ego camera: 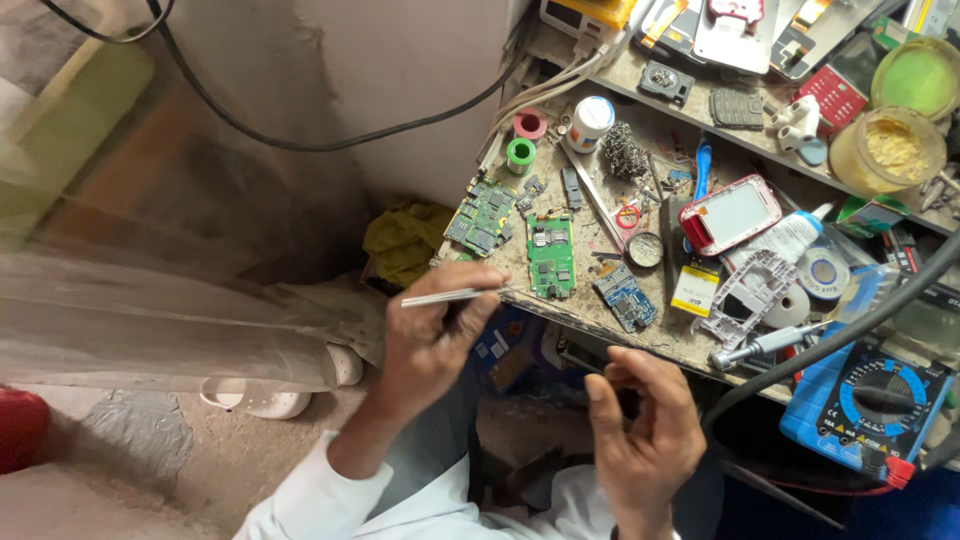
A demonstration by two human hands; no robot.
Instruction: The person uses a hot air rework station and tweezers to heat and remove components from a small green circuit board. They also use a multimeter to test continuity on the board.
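Note:
My left hand holds thin metal tweezers level, tips pointing right toward the front edge of the workbench. Just past the tips a green phone circuit board lies flat. Another green board sits to its left and a small blue board to its right. My right hand is raised below the bench edge with its fingers curled inward. I cannot make out whether something small is pinched in it. Both arms wear white sleeves.
The bench holds a pink-framed phone, a white phone frame, a metal-handled screwdriver, solder reels, a white jar and a yellow jar. A blue multimeter sits at the right. A thick black cable crosses it.

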